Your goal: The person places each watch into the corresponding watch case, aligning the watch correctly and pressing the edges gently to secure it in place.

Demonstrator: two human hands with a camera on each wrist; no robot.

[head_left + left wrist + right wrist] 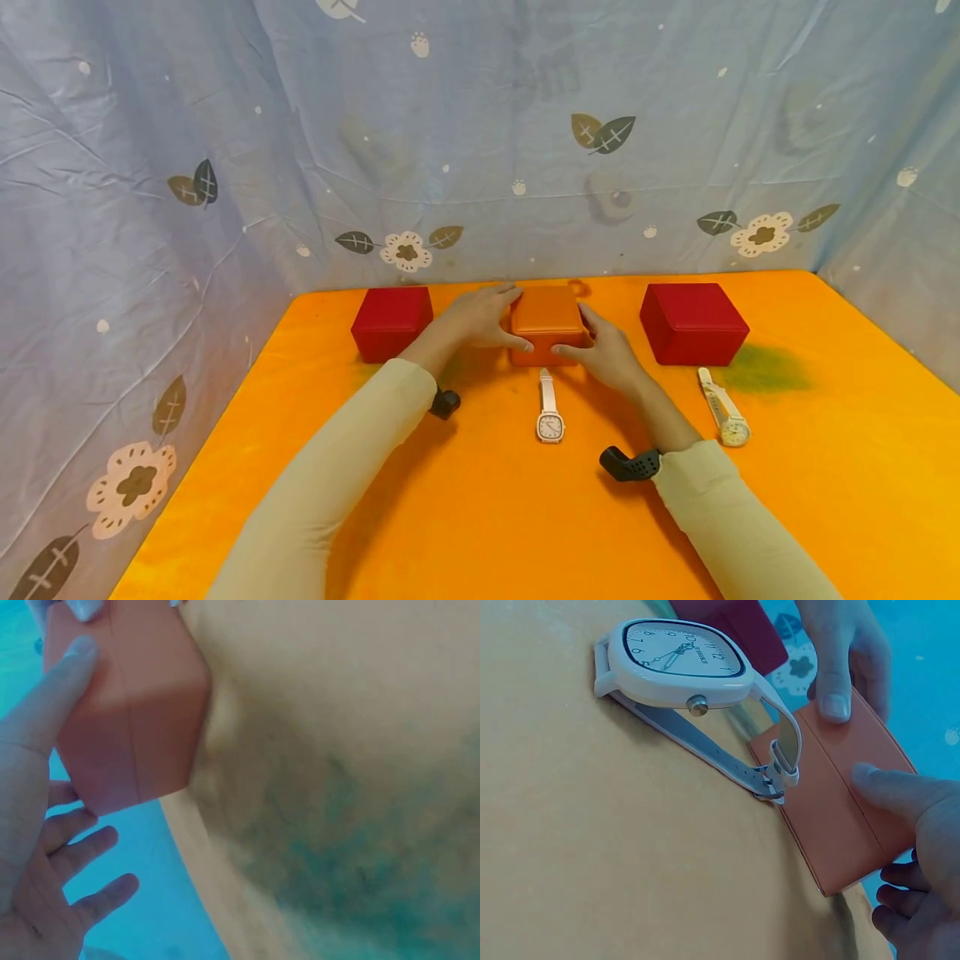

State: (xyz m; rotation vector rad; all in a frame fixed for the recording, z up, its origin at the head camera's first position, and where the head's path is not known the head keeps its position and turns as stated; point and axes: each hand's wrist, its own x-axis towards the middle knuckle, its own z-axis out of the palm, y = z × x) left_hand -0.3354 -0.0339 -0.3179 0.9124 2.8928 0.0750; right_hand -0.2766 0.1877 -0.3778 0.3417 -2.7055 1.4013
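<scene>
An orange box (547,308) with a closed lid sits at the back middle of the orange cloth, held between both hands. My left hand (480,318) grips its left side, thumb on the front face, fingers reaching toward the back. From the right, my right hand (611,357) holds it the same way, thumb pressing the front face below the lid seam. A white wristwatch (551,427) with a squarish face lies just in front of the box, its strap pointing toward it. In the right wrist view the strap of this watch (682,660) is buckled into a loop.
One red box (393,321) stands left of the orange box, and another red box (693,325) stands to the right. A second light-strapped watch (731,427) lies before the right red box. Behind everything hangs a patterned blue-grey curtain (487,142).
</scene>
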